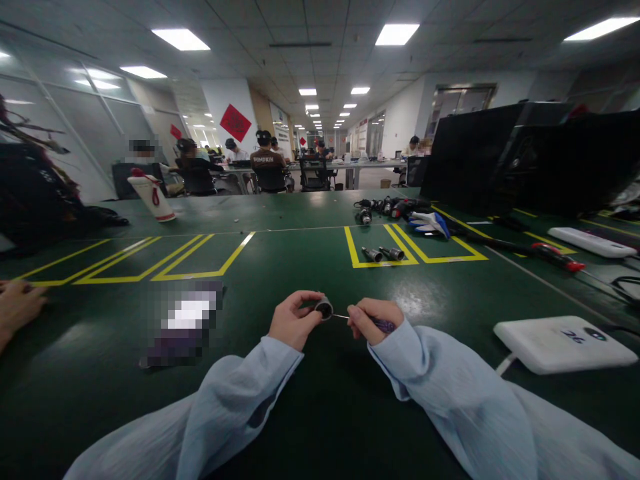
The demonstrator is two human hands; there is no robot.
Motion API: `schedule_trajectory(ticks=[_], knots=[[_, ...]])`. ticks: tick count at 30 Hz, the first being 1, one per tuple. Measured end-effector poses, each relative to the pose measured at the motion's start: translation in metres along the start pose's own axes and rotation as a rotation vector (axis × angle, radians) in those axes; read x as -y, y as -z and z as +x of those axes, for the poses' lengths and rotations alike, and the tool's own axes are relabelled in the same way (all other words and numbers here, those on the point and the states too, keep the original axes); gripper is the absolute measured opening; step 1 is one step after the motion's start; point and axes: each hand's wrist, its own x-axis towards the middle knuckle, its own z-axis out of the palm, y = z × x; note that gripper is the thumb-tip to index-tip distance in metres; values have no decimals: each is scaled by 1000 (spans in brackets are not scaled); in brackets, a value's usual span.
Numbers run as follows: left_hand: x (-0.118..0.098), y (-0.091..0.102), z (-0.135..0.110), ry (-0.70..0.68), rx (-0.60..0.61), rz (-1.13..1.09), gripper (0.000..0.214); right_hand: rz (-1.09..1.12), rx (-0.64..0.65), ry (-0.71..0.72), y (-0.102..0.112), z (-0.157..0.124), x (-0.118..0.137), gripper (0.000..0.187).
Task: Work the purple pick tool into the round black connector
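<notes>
My left hand (293, 321) is closed around a small round black and silver connector (324, 309), held just above the green table (310, 267). My right hand (373, 320) grips a thin tool with a purple handle (384, 325). Its metal tip points left and reaches the connector. Both arms wear light blue sleeves. Two more silver connectors (383, 253) lie inside a yellow-taped box farther back.
A white flat device (563, 343) lies at the right, a second one (590, 241) behind it. Gloves (429, 223), a pile of connectors (385, 207) and a red-handled tool (557, 257) lie at the back right. Another person's hand (17, 307) rests at the left edge. A white cup (153, 195) stands back left.
</notes>
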Motion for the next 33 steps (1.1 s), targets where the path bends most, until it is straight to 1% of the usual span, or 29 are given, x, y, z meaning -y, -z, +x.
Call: schedule_trajectory(ticks=[5,7,11,13,14,16,20,23,27,33], knots=[[0,-1,-1,-8,1,-6,31,-15,11,15,1,0,0,31],[-1,0,-1,-6,9,-10,31,-35,10,63,1,0,0,30],[-1,0,-1,4,22,-17,30,-107,10,206,-1,0,-2,28],[-2,0,-1,9,25,-19,30,-120,15,233,-2,0,-2,27],[-1,0,-1,11,27,-20,30,-118,19,229,-2,0,-2,28],[-1,0,-1,12,33,-22,30,-91,26,177,-2,0,-2,28],[0,1,0,14,32,-21,29,29,37,-27,-3,0,-1,29],[1,1,0,13,26,-2,28,121,25,-130,-4,0,-2,30],[2,1,0,13,20,0,28,168,9,-162,-7,-1,-6,31],[1,1,0,15,8,-34,29,162,-13,-130,-8,-2,-7,31]])
